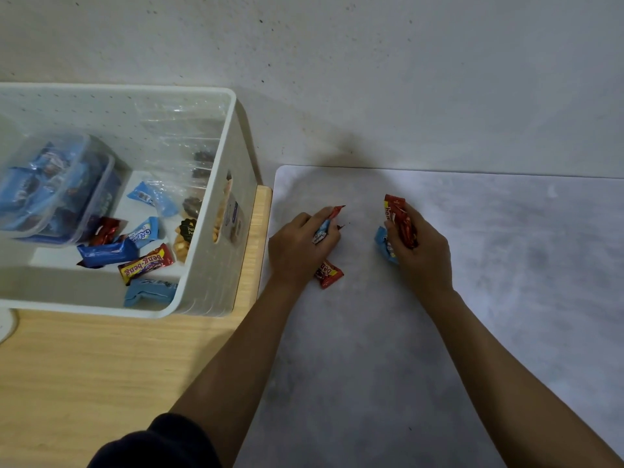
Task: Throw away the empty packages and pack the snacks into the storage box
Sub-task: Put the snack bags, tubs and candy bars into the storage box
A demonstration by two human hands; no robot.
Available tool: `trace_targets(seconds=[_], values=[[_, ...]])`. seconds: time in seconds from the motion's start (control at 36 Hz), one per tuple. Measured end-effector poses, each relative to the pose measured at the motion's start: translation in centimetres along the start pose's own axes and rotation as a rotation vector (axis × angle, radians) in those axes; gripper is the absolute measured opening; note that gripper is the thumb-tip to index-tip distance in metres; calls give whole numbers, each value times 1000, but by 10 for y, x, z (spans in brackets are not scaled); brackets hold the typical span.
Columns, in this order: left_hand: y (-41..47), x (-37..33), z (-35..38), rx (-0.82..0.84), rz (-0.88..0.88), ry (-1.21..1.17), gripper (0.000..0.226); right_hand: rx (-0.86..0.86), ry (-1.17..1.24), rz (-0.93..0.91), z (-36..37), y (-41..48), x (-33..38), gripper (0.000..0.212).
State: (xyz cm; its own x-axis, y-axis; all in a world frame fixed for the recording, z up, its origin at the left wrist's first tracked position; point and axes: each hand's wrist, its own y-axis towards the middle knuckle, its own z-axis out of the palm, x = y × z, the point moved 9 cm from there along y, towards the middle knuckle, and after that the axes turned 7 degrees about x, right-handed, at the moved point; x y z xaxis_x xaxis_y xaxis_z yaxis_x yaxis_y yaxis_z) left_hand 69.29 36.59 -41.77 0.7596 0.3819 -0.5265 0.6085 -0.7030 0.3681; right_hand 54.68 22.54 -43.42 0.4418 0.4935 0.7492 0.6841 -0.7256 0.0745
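1. pale speckled wall (371,62) is being faced, with a grey mat (472,298) lying on a wooden table (101,366).
2. a white storage box (236,136) is being kept just beside the mat's left edge; wrapped snacks (147,264) and clear tubs (50,184) are lying inside it.
3. a red-and-blue packet (329,219) is being gripped in the curled fingers of the left hand (297,244); a small red packet (329,274) is lying on the mat, partly hidden under that hand, and whether it is being held cannot be told.
4. red packets (400,221) are being clutched in the closed fingers of the right hand (425,255), with a blue packet (385,246) being held at its thumb side.
5. whether these packets are full or empty cannot be told.
6. they are being judged light, thin-filmed and slippery, crinkling rather than keeping shape; any contents are probably brittle, so hard squeezing is being advised against.
7. hold is being judged best taken across each packet's middle or at a crimped end seal, with several bunched together.
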Motion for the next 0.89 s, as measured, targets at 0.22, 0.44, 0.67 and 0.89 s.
trace_targets(seconds=[0.22, 0.44, 0.67, 0.89], values=[[-2, -11, -13, -30, 7, -19, 29, 8, 19, 12, -10, -14, -3, 46], [2, -40, -48, -69, 31, -19, 35, 6, 32, -21, -39, -16, 26, 41], [19, -95, -121, -262, 155, -65, 21, -18, 57, -133, -88, -13, 91, 37], [33, -94, -226, -402, -19, -202, 30, -28, 105, -298, -95, -9, 185, 38]])
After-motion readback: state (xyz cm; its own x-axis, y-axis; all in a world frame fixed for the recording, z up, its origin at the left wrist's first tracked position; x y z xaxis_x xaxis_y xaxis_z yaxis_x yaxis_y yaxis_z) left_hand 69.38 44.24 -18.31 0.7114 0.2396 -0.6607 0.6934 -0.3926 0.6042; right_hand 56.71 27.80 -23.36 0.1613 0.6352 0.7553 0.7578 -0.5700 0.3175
